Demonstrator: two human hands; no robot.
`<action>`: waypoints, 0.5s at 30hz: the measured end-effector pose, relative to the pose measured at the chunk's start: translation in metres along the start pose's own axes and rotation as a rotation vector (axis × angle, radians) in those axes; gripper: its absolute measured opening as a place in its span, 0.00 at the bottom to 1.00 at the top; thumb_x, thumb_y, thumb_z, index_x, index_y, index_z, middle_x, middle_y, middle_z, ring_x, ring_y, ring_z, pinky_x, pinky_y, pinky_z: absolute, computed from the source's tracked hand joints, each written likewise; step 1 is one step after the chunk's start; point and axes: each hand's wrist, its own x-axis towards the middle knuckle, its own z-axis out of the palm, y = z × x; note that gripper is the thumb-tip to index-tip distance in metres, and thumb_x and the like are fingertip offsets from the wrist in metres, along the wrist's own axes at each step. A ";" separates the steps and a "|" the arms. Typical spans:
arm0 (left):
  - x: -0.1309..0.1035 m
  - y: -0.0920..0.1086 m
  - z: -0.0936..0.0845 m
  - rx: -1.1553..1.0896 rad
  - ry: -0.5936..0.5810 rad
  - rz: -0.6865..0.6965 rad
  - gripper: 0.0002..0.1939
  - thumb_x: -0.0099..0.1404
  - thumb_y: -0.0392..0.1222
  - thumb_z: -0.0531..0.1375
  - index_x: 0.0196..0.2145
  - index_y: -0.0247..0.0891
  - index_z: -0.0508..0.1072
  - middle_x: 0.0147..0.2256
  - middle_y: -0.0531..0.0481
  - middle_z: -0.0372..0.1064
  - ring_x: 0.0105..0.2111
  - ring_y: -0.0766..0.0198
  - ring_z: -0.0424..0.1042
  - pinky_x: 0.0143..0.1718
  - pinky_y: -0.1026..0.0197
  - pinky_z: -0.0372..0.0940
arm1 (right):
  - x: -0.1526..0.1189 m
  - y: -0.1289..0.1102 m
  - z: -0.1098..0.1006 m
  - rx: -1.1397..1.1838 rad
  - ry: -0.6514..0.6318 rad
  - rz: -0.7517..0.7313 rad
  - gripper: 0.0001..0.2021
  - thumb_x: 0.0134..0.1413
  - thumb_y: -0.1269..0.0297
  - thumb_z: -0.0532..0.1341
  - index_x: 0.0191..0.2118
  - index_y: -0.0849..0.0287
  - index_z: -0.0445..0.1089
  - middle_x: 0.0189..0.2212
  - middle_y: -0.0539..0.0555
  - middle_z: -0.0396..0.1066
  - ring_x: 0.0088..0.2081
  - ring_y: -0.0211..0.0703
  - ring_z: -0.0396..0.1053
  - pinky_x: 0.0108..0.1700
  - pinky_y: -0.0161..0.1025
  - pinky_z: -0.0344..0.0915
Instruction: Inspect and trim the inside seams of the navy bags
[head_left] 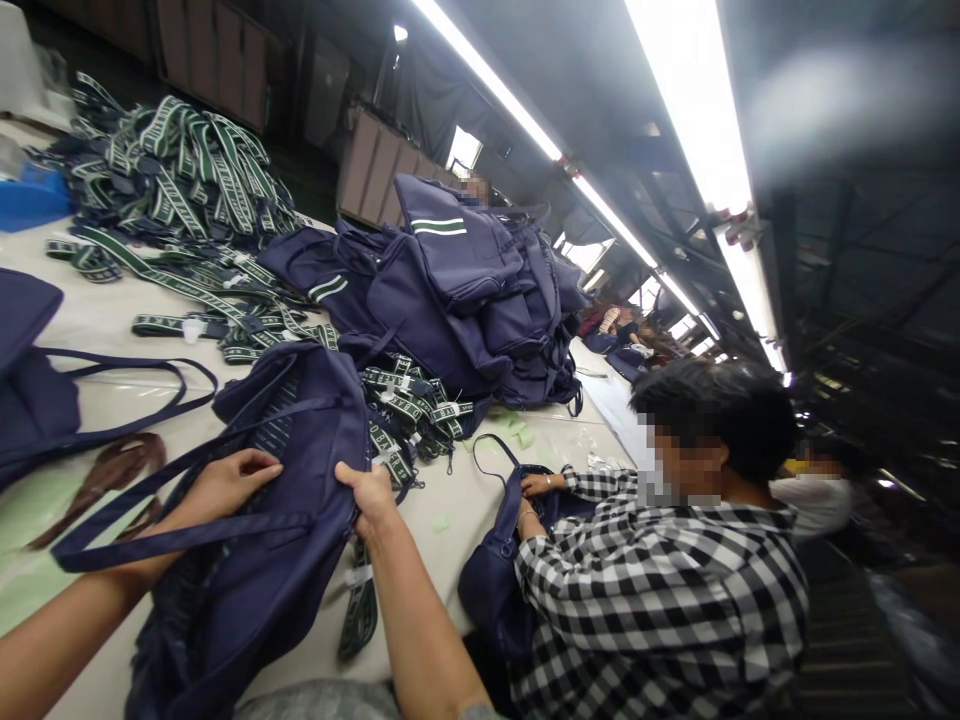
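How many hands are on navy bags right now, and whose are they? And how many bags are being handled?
Wearer's hands on the near navy bag: 2, the left hand and the right hand.
Co-worker's hands on a second navy bag: 2.
Bags being handled: 2.
Total hands on bags: 4.

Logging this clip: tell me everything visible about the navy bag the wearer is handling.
The bag is navy fabric, soft and crumpled, lying on the pale table near its front edge. Long navy straps loop off to the left; one crosses its front. A green-and-white striped band hangs below it. The left hand rests on its upper left, and the right hand pinches its right edge.
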 end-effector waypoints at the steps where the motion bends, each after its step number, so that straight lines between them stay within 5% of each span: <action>1: -0.001 0.001 0.000 -0.012 0.003 -0.002 0.21 0.60 0.50 0.55 0.43 0.30 0.72 0.39 0.48 0.72 0.40 0.62 0.69 0.42 0.68 0.58 | 0.000 0.000 0.000 -0.005 -0.003 -0.003 0.10 0.41 0.78 0.70 0.34 0.69 0.73 0.23 0.53 0.75 0.25 0.43 0.74 0.39 0.43 0.77; 10: 0.007 -0.002 0.004 -0.097 -0.024 -0.191 0.15 0.67 0.42 0.51 0.40 0.28 0.71 0.27 0.50 0.71 0.30 0.62 0.69 0.34 0.66 0.59 | -0.002 0.000 0.001 -0.008 0.030 -0.030 0.09 0.39 0.79 0.68 0.32 0.68 0.74 0.23 0.53 0.75 0.26 0.43 0.74 0.37 0.40 0.77; 15: -0.003 0.001 -0.002 -0.109 0.010 -0.178 0.14 0.66 0.41 0.53 0.38 0.27 0.71 0.29 0.50 0.72 0.34 0.63 0.70 0.37 0.68 0.59 | 0.003 0.004 -0.004 -0.031 0.031 -0.055 0.13 0.38 0.76 0.70 0.35 0.68 0.73 0.24 0.55 0.76 0.29 0.44 0.75 0.36 0.41 0.76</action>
